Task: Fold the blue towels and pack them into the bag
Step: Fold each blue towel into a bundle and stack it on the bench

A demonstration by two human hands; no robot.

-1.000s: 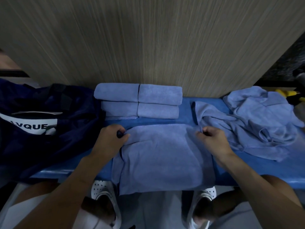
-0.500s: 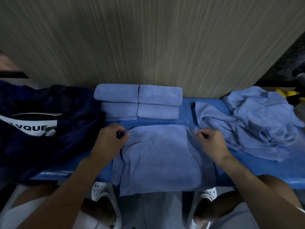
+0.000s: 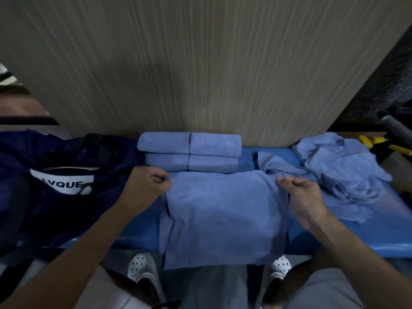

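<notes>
A blue towel [image 3: 225, 215] lies spread on the blue table [image 3: 345, 239], its near edge hanging over the front. My left hand [image 3: 145, 186] pinches its far left corner. My right hand [image 3: 303, 197] pinches its far right corner. Behind it, several folded blue towels [image 3: 189, 152] sit stacked against the wall. A dark navy bag [image 3: 55, 186] with a white label lies at the left end of the table. Unfolded blue towels [image 3: 338, 172] are heaped at the right.
A wood-grain wall panel [image 3: 200, 74] stands right behind the table. Yellow-handled tools [image 3: 383, 146] and a grey tube [image 3: 396, 126] lie beyond the right end. My white shoes [image 3: 142, 270] show below the table's front edge.
Both hands have stayed on the towel's far corners and shifted slightly away from me. The towel's far edge now lies closer to the folded stack.
</notes>
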